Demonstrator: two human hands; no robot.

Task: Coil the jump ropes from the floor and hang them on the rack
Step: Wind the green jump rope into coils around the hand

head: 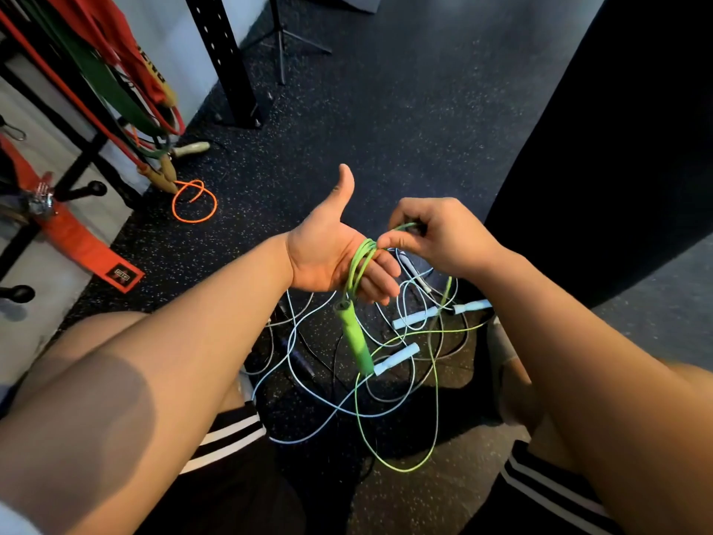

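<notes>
My left hand [328, 249] is held flat, palm up, thumb raised, and several turns of the green jump rope [360, 260] are wound around its fingers. One green handle [357, 339] hangs down from that coil. My right hand [436, 233] pinches the green cord just right of the coil. The rest of the green cord loops down to the floor [401, 467]. Below lie tangled light blue ropes with pale handles [397, 359] and a dark rope [299, 357]. The rack [83, 156] stands at the left.
Red and green resistance bands [115, 86] hang on the rack. An orange rope [195, 202] with wooden handles lies at its foot. A black upright post [227, 59] and a tripod stand [281, 44] are farther back. A large black bag [617, 148] fills the right side.
</notes>
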